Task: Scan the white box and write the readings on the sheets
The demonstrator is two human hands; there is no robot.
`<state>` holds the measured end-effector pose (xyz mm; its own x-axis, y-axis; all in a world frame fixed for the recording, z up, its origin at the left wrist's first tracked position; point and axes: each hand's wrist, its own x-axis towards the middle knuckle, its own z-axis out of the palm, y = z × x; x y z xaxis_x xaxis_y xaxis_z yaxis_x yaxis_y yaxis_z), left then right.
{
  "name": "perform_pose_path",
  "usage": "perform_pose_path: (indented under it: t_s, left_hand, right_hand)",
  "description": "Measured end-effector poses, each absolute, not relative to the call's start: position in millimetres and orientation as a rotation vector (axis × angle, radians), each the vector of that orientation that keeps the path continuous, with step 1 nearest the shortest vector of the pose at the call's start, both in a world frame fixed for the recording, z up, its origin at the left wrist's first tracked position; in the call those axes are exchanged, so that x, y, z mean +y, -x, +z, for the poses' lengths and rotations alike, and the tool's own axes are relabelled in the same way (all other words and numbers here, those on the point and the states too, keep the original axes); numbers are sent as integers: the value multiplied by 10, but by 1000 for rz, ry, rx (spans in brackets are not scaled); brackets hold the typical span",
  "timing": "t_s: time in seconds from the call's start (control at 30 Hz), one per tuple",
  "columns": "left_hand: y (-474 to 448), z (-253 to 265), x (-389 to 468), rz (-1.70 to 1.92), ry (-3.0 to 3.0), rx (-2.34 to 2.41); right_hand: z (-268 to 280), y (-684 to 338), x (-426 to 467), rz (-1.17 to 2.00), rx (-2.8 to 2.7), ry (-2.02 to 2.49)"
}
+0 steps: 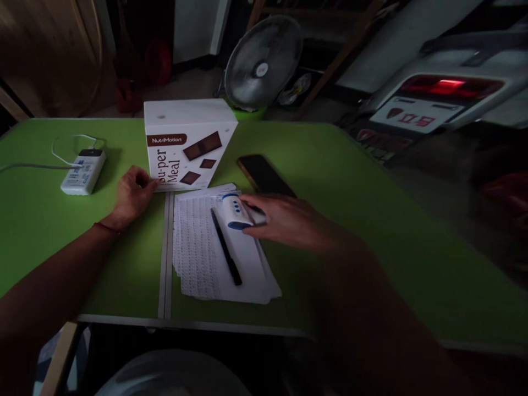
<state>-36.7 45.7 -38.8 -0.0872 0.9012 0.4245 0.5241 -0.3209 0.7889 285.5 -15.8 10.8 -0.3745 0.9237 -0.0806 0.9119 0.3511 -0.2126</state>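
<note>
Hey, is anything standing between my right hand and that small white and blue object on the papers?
Nothing visible is. Your right hand is right at the near-right side of the white and blue object. The black pen lies to its left and the phone beyond your hand, neither in between.

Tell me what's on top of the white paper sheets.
A slim black pen lies on the white paper sheets; a small blue-ended white device is over them, at the bare right hand. Paper beneath both, and most lower sheets, are covered.
</note>
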Motion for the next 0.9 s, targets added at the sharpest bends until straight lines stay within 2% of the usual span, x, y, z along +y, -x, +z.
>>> perform_pose_path:
  t_s: [0.1, 0.17, 0.37, 0.5, 0.7, 0.9]
  left_hand:
    - [301, -242, 275, 1197, -1886, 1541]
    - [236, -200, 162, 972, -2162, 1594]
    - [-33, -293, 21, 667, -2676, 1440]
    - [-219, -315, 47, 426, -2672, 1526]
    - [-203, -317, 121, 520, -2499, 1442]
    - [-60, -324, 120, 867, -2163, 1444]
  right_hand:
    - [114, -2788, -155, 322, -2495, 1750]
    - [111, -2763, -147, 336, -2488, 1761]
    - [74, -2806, -114, 382, -2471, 1729]
    - [51, -2829, -109, 429, -2472, 1713]
    - [82, -2814, -145, 379, -2474, 1795]
    - [63, -2907, -122, 269, -2373, 1912]
